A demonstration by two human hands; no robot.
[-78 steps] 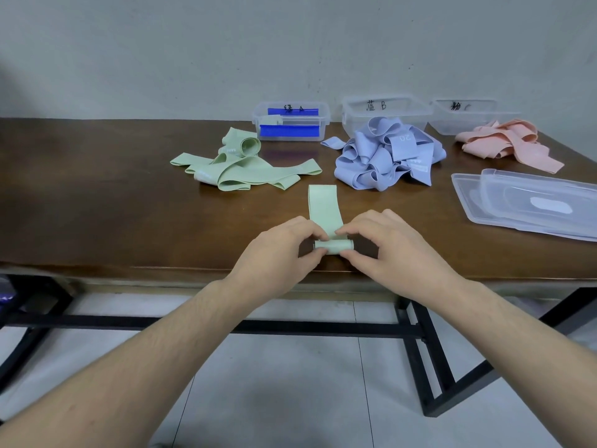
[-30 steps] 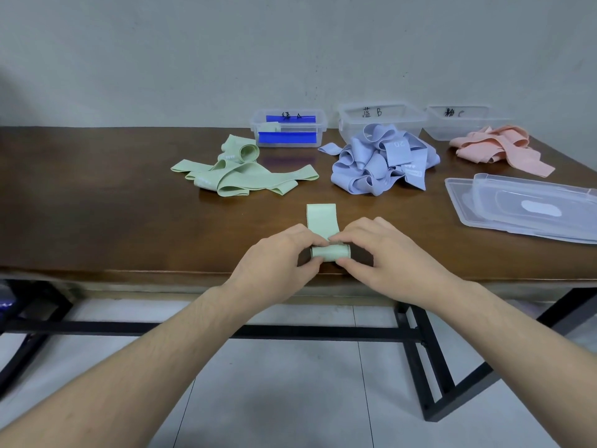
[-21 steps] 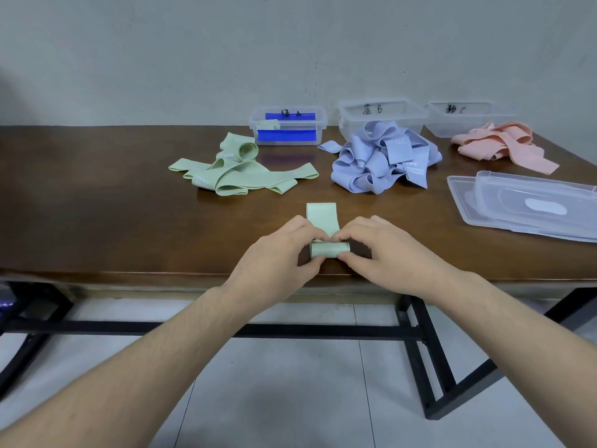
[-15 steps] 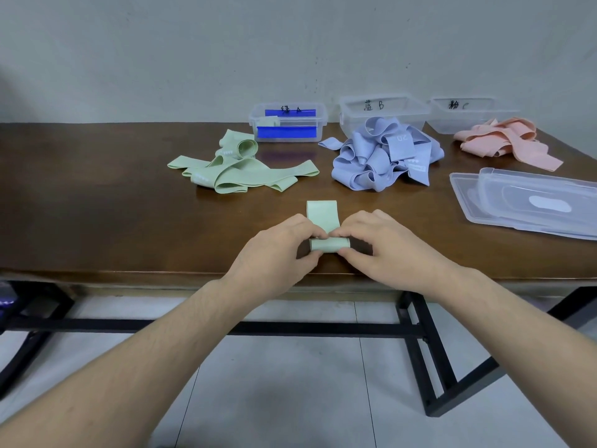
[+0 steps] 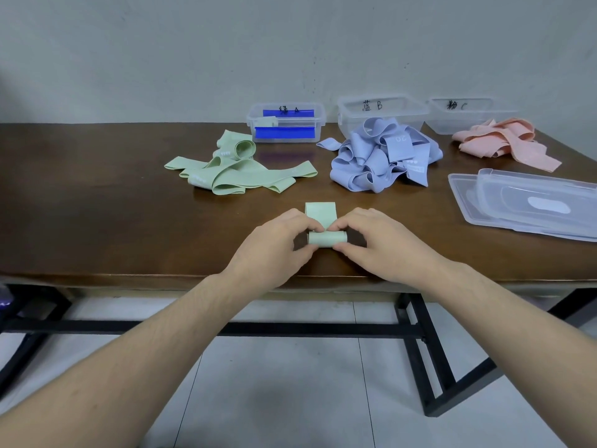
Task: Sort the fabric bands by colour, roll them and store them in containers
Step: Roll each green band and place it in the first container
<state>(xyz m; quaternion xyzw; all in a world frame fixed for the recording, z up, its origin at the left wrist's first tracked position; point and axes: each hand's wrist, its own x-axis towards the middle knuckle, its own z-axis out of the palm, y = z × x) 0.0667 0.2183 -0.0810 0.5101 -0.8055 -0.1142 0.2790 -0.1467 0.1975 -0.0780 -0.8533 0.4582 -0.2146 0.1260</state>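
Both our forearms reach in from the near edge and meet at the table's near-centre. Left hand [image 5: 274,250] and right hand [image 5: 381,245] are knuckles-up, fingers curled, each pinching one end of the green band [image 5: 326,238]: thumbs on the near side of the roll, fingertips on top. Both hands are clamped on it, not apart.

The band sits on the wooden table [image 5: 97,205] near its front edge. Its rolled part lies crosswise between our hands; a short flat tail runs away from us, far side of the roll.

Versus 2.6 s ago: the flat tail is clearly shorter and the roll fatter. Hands keep the same grip and the same spot on the table. Versus 0.5 s ago: barely any change.

Rest of the scene, unchanged:
- green pile [image 5: 235,173] far left of centre, one band in it partly rolled
- blue pile [image 5: 381,156] far centre-right
- pink pile [image 5: 504,142] far right
- three clear containers along the far edge: left container [image 5: 286,124] with blue pieces inside, middle container [image 5: 381,108], right container [image 5: 462,113]
- clear lids [image 5: 529,202] stacked at the right, near of the pink pile
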